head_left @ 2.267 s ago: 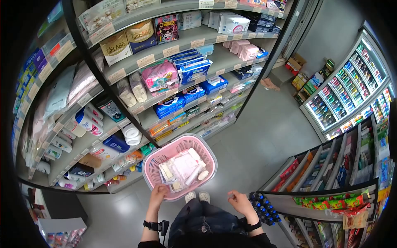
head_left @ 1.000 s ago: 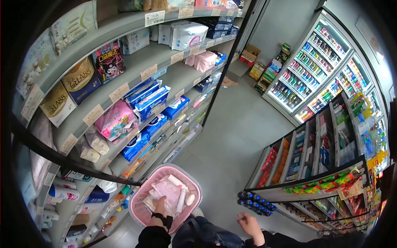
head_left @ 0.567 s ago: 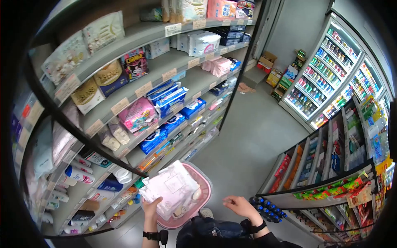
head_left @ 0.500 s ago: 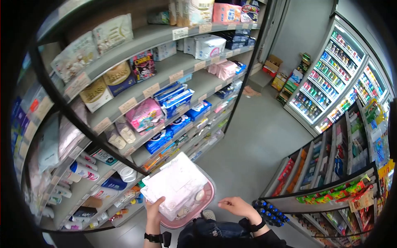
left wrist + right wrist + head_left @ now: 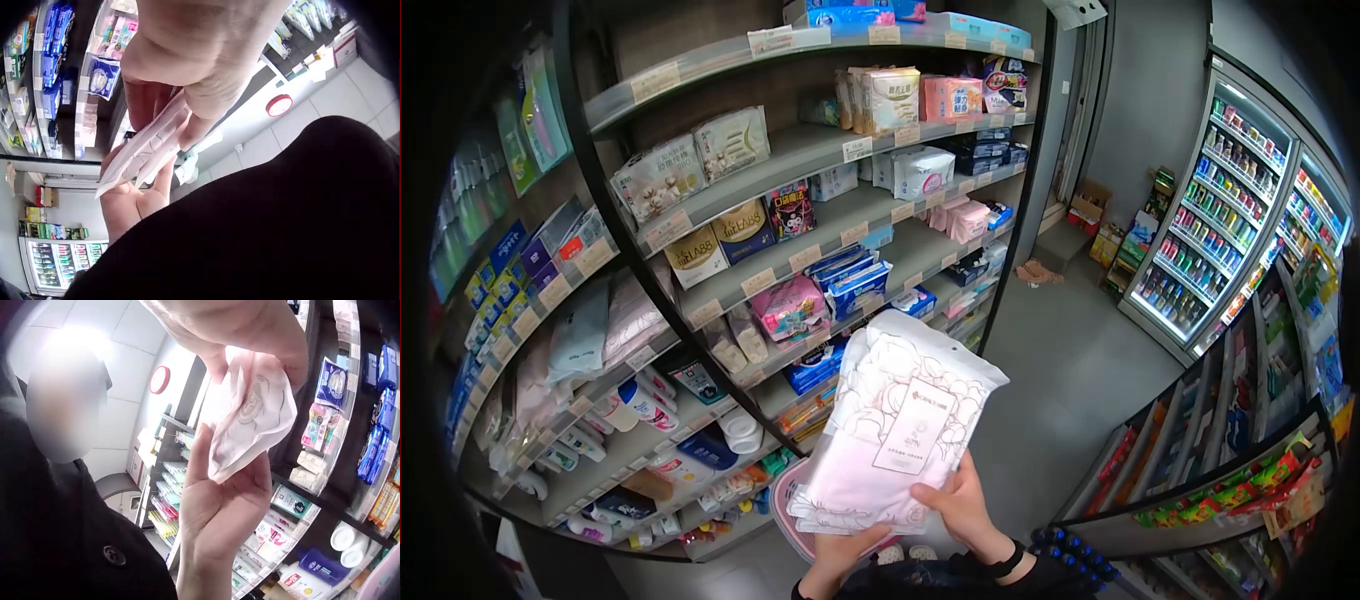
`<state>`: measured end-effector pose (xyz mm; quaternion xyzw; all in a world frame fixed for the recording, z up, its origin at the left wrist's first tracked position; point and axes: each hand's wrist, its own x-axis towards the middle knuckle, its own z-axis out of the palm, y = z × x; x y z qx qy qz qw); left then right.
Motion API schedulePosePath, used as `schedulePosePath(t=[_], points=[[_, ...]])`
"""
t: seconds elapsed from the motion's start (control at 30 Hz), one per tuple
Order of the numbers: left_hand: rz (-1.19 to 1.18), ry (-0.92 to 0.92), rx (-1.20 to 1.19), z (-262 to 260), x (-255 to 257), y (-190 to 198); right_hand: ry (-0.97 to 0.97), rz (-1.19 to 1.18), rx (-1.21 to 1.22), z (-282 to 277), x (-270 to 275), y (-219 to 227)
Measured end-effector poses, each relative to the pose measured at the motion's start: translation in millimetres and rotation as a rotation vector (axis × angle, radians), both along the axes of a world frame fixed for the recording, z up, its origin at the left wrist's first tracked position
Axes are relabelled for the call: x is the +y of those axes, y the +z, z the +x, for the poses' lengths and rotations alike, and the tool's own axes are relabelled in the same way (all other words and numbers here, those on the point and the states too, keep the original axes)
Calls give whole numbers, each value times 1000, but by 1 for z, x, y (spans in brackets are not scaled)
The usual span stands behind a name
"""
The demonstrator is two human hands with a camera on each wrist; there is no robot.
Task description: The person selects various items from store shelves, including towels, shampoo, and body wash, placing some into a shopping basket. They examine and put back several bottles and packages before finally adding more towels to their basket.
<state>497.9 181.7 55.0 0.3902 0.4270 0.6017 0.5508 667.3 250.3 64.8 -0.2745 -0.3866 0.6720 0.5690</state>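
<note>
A flat pink-and-white plastic package, printed with line drawings and a framed label, is held up in front of the body. My left hand grips its lower left edge, thumb on the printed face. At the lower right edge my right hand pinches it, thumb also on the front. The left wrist view shows the package edge-on between the left hand and the right hand. Behind and below it is a pink basket, mostly hidden by the package.
Shelves of packaged hygiene goods stand close ahead and to the left, with bottles low down. A drinks fridge is at the far right. Another shelf unit and blue-capped bottles are on the right, along a grey floor aisle.
The left hand reached into the basket, took out the package and raised it. The right hand, empty before, has come across and now grips it too. The head view has tilted up.
</note>
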Motion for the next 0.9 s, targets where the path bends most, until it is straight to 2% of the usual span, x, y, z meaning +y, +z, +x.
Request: schedulePosePath(t=[0.07,0.13,0.27,0.33,0.43,0.57,0.7,0.77,0.9], points=[[71,-46,-11,-2,-4,1,-45,49,-11,12,-3,4],[41,-55,-417,-2,-10,6,-11,12,-9,28,-7,6],[97,-53,-332,5,-18,20,55,-46,-85,51,-13,-2],[78,-18,-199,9,-25,13,20,-30,-110,56,-17,-6],[111,15,-144,12,-29,-10,-21,-57,-133,64,-23,-3],[86,99,-217,25,-44,-4,-105,-119,-136,81,-24,-4],[107,215,-268,33,-59,13,-243,-61,75,115,-11,-13],[138,290,-284,33,-62,13,-207,-81,245,127,-7,-8],[152,299,-234,29,-74,-6,-50,-169,328,127,-10,-21]])
